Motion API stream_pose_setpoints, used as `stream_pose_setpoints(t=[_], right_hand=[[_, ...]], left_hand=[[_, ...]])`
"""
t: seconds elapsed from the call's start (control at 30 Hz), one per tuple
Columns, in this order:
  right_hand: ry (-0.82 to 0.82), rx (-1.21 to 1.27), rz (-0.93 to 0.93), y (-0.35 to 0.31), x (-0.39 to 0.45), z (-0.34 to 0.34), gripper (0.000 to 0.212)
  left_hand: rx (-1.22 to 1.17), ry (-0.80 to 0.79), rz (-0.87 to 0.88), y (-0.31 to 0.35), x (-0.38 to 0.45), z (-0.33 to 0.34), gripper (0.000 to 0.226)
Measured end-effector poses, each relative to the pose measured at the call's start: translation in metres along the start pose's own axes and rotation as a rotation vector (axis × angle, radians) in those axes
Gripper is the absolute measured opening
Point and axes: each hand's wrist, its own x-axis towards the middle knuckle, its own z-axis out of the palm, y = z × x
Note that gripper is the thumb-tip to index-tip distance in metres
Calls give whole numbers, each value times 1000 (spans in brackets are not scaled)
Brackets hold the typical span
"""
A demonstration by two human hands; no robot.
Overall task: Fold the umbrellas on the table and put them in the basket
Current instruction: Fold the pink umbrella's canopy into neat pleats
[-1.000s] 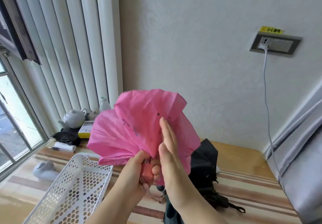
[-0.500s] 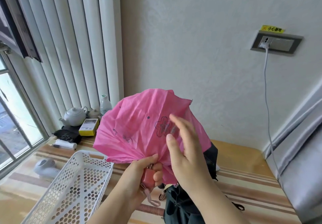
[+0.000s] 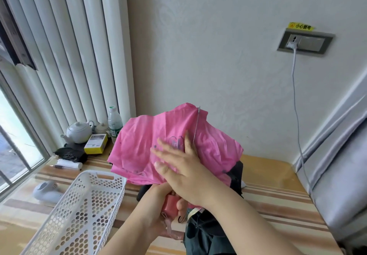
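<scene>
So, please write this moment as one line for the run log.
left hand: grips pink umbrella handle | right hand: flat on pink canopy | white basket: empty | black umbrella: on table

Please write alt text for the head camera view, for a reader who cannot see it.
The left hand grips the handle of a pink umbrella while the right hand presses flat on its loose canopy. A white basket stands at left, a dark umbrella behind.

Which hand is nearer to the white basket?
Left. The left hand grips the pink umbrella's handle just right of the white basket; the right hand presses the canopy farther right.
</scene>
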Motion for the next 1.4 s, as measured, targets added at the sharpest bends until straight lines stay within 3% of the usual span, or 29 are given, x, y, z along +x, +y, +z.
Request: stream_pose_setpoints(t=[0.03, 0.1, 0.17, 0.2, 0.27, 0.3, 0.37, 0.53, 0.6, 0.67, 0.83, 0.9, 1.1, 1.23, 1.3, 1.4], right_hand=[[101, 6, -33, 2, -4, 0, 49], [479, -17, -55, 6, -16, 5, 52], [788, -21, 77, 12, -30, 12, 58], [793, 49, 212, 14, -35, 12, 64], [573, 301, 526, 16, -37, 8, 78], [474, 409, 627, 18, -35, 6, 84], [446, 558, 689, 22, -30, 7, 97], [505, 789, 629, 24, -17, 18, 122], [580, 827, 575, 27, -16, 17, 109], [642, 789, 559, 30, -14, 16, 98], [705, 742, 476, 34, -12, 14, 105], [710, 722, 420, 32, -13, 11, 105], [808, 608, 378, 28, -5, 7, 108], [812, 546, 341, 22, -1, 2, 110], [774, 506, 309, 20, -1, -4, 113], [624, 530, 258, 21, -6, -18, 107]], left_hand=[[-28, -32, 8, 0, 0, 4, 22], [-121, -89, 9, 5, -3, 9, 27], [-181, -131, 6, 9, -2, 14, 27], [-187, -135, 15, 9, -1, 14, 27], [-175, -139, 29, 8, -1, 16, 26], [-160, -153, 33, 7, -3, 18, 24], [-158, -184, 19, 2, -8, 23, 22], [-270, -335, -122, -4, -11, 25, 29], [-182, -411, -143, -2, -12, 24, 33], [-33, -385, -160, 2, -12, 23, 34], [283, -315, -174, 26, -10, 19, 19], [376, -288, -144, 29, -10, 19, 16], [383, -129, 117, 12, -4, 33, 52], [339, -92, 278, 2, 1, 37, 32], [306, -121, 273, 6, 0, 37, 21], [249, -178, 234, 17, -1, 34, 22]])
